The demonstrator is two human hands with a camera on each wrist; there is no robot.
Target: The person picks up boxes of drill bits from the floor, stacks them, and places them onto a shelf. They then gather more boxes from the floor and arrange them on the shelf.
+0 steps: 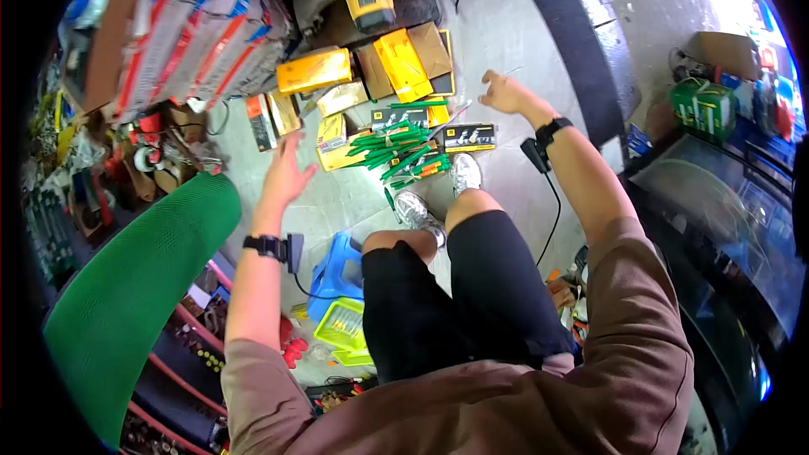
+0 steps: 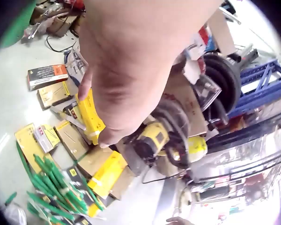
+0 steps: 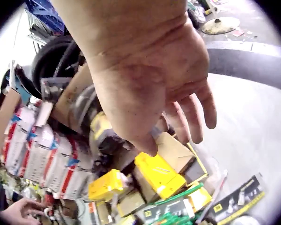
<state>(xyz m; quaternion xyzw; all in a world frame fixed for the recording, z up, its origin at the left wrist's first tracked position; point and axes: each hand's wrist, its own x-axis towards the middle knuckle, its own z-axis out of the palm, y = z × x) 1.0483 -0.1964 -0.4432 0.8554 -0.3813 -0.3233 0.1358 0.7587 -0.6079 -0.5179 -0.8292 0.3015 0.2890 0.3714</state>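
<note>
Both bare hands hang over the floor with nothing in them. The left hand (image 1: 286, 173) is beside the cardboard boxes, its fingers loosely spread. Off to the right of the pile is the right hand (image 1: 508, 94), its fingers relaxed in the right wrist view. Bundled green sticks (image 1: 392, 145) lie between the hands, near the shoes. Behind them sit a yellow box (image 1: 403, 65) on brown cardboard and another yellow box (image 1: 314, 72). A black-and-yellow box (image 1: 469, 137) lies right of the sticks, and an orange-and-black box (image 1: 260, 123) lies near the left hand.
A yellow-and-black machine (image 1: 367, 2) stands behind the boxes, with wrapped white packs (image 1: 185, 42) at its left. A green mesh chair back (image 1: 143, 303) is at the left. By the legs are a blue stool (image 1: 337, 274) and a lime-green basket (image 1: 320, 333). Dark glass (image 1: 716, 202) is at the right.
</note>
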